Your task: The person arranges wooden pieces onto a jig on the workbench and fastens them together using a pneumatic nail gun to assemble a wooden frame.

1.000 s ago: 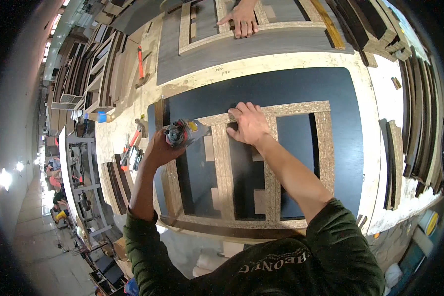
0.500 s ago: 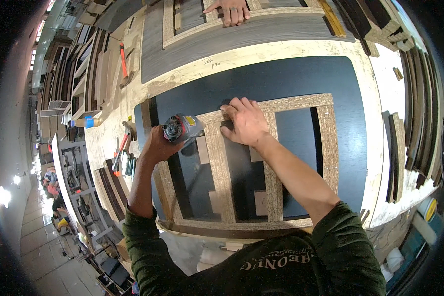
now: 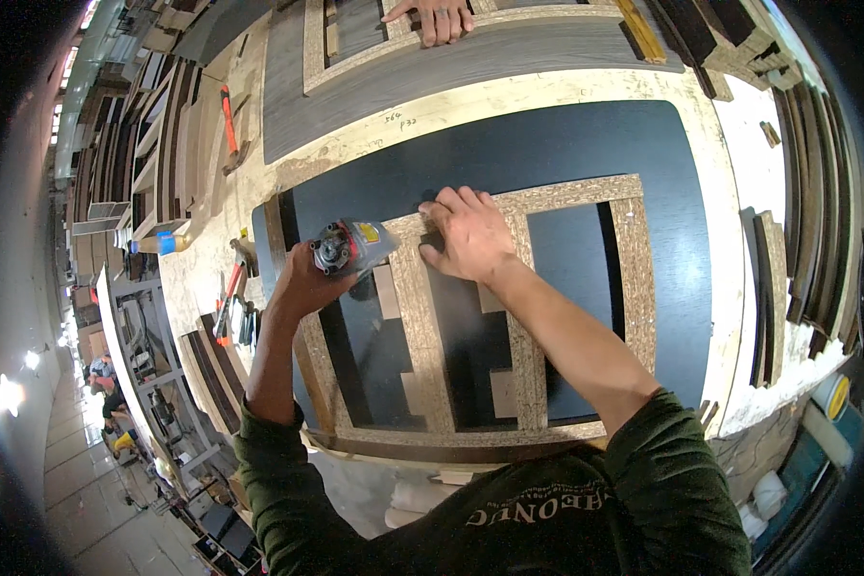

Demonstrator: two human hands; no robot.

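Note:
My left hand [image 3: 302, 288] is closed round a nail gun [image 3: 360, 244] with a grey body and a yellow label. The gun stands over the far left part of a chipboard frame [image 3: 426, 336], and its tip is hidden beneath its body. My right hand [image 3: 470, 235] presses on the frame's far rail, fingers over the rail and thumb on the near side, just right of the gun. Under the frame lies a dark panel [image 3: 586, 134] with rounded corners. Small wooden blocks [image 3: 416, 394] sit against the frame's inner bars.
Across the bench [image 3: 355, 149], another person's hand [image 3: 440, 19] rests on a second frame over a grey panel [image 3: 509, 50]. A hammer [image 3: 228, 120], red-handled tools [image 3: 228, 300] and a bottle [image 3: 163, 243] lie at left. Wooden strips [image 3: 770, 298] are stacked at right.
The whole scene sits slightly higher and further left in the picture. Both hands keep their places on the nail gun and the frame.

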